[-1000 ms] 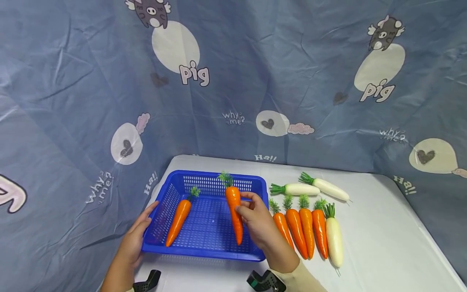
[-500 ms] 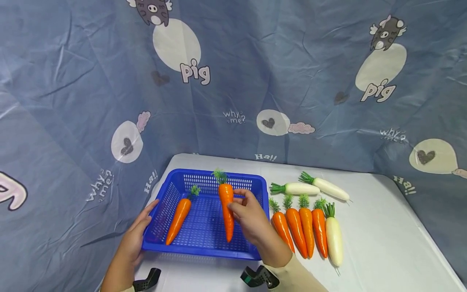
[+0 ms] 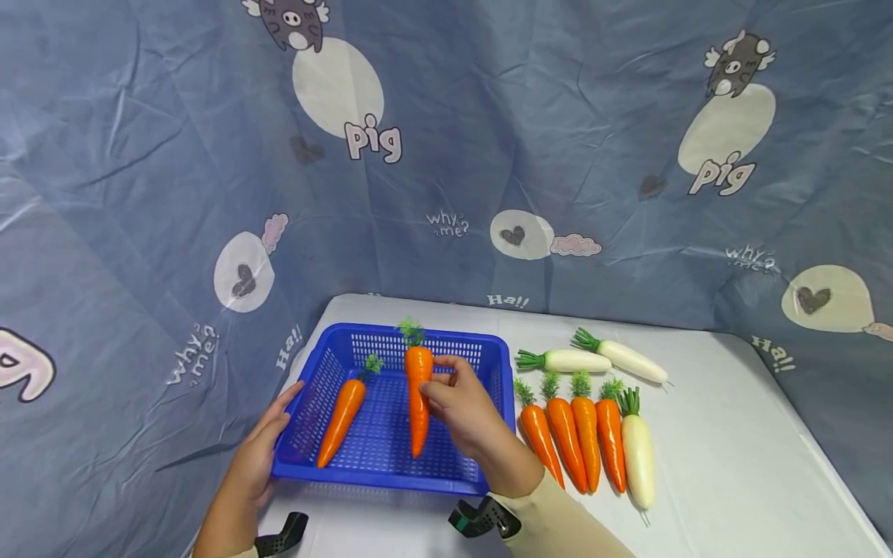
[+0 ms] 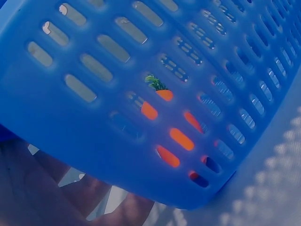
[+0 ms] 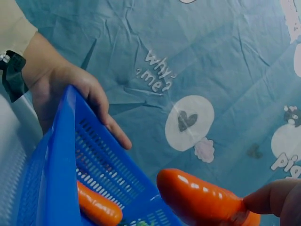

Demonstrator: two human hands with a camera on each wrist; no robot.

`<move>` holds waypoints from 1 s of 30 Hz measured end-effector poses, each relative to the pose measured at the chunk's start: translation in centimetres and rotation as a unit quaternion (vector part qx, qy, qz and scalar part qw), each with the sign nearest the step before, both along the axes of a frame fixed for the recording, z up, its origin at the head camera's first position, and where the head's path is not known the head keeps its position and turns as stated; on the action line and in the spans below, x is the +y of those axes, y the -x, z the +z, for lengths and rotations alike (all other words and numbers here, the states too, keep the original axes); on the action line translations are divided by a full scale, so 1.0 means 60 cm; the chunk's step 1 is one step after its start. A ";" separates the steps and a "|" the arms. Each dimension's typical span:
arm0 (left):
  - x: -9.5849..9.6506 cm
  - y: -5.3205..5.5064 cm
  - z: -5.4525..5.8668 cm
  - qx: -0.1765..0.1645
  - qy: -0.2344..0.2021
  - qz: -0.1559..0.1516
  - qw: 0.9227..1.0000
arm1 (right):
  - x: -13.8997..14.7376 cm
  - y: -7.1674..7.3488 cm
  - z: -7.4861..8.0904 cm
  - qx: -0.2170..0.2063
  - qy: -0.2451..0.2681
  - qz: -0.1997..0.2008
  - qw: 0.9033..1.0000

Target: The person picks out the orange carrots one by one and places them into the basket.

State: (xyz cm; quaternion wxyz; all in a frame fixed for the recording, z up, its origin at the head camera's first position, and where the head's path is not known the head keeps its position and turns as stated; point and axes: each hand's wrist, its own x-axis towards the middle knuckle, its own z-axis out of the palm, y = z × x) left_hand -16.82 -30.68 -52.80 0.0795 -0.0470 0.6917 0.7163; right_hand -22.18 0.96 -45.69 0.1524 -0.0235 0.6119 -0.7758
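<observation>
In the head view my right hand (image 3: 460, 407) pinches an orange carrot (image 3: 418, 387) by its side, over the middle of the blue plastic basket (image 3: 380, 484). The carrot's leafy top points away from me and its tip toward me. The right wrist view shows my thumb pressing this carrot (image 5: 202, 195). My left hand (image 3: 254, 453) holds the basket's left rim near the front corner; its fingers (image 4: 84, 193) show at the rim in the left wrist view. Another carrot (image 3: 342, 422) lies slanted inside, at the basket's left.
Several carrots (image 3: 586, 442) lie in a row on the white table (image 3: 732, 449) just right of the basket. A white radish (image 3: 639, 461) ends that row, and two more radishes (image 3: 575, 362) lie behind it. A blue patterned cloth (image 3: 432, 263) hangs behind and at the sides.
My right hand has carried its carrot leftward from the basket's right part to the middle, and slightly away from me. The left hand has stayed on the rim.
</observation>
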 end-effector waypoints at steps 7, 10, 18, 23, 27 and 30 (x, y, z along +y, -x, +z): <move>0.002 0.000 0.001 0.000 -0.015 0.001 1.000 | -0.014 0.007 0.000 0.008 -0.010 0.005 1.000; 0.002 0.000 0.001 -0.005 -0.011 0.004 1.000 | -0.021 0.008 0.001 0.011 -0.013 0.007 1.000; 0.002 0.002 0.003 -0.007 0.001 0.005 1.000 | -0.037 0.013 0.002 0.008 -0.033 0.008 0.999; 0.002 0.003 0.003 0.000 -0.009 -0.001 1.000 | -0.041 0.016 0.002 0.010 -0.048 0.007 0.999; 0.000 0.002 0.001 -0.006 -0.007 -0.001 1.000 | -0.044 0.018 0.004 0.016 -0.064 0.015 0.998; -0.001 0.002 0.000 -0.016 0.002 0.001 1.000 | -0.049 0.020 0.005 0.010 -0.063 0.018 0.998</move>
